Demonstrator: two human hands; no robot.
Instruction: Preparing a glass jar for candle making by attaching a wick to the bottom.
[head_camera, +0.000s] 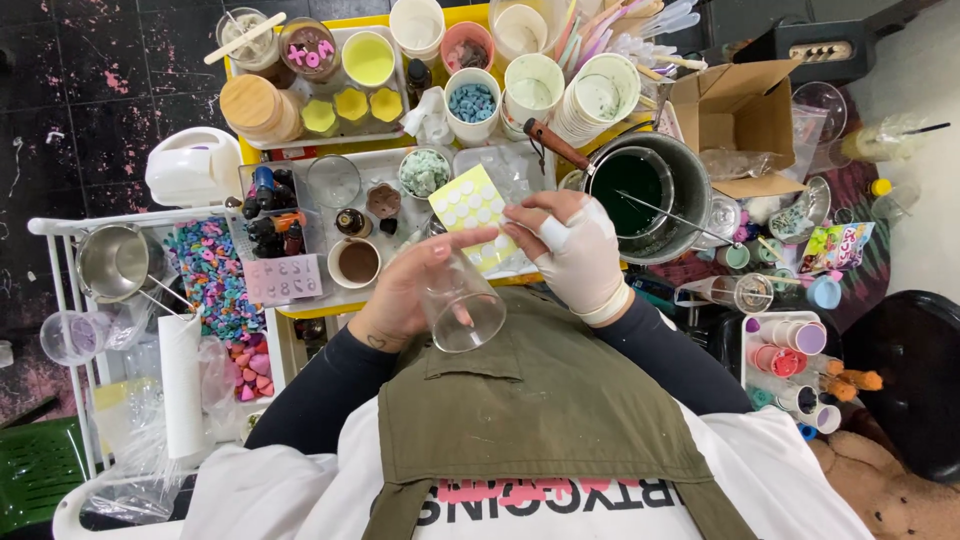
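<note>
My left hand (405, 290) is wrapped around a clear empty glass cup (462, 305), tilted with its open mouth toward my chest. My right hand (575, 250), in a thin pale glove, holds a yellow sheet of round white stickers (468, 205) by its right edge, just above the glass. The fingertips of both hands nearly meet over the sheet. I wear an olive apron over a white shirt with black sleeves.
A metal pot of dark green liquid (640, 190) with a stirring rod stands right of my hands. Cups, jars and moulds crowd a yellow tray (400, 60) ahead. Colourful beads (210, 275) and a paper roll (182, 385) lie left; a cardboard box (745, 115) right.
</note>
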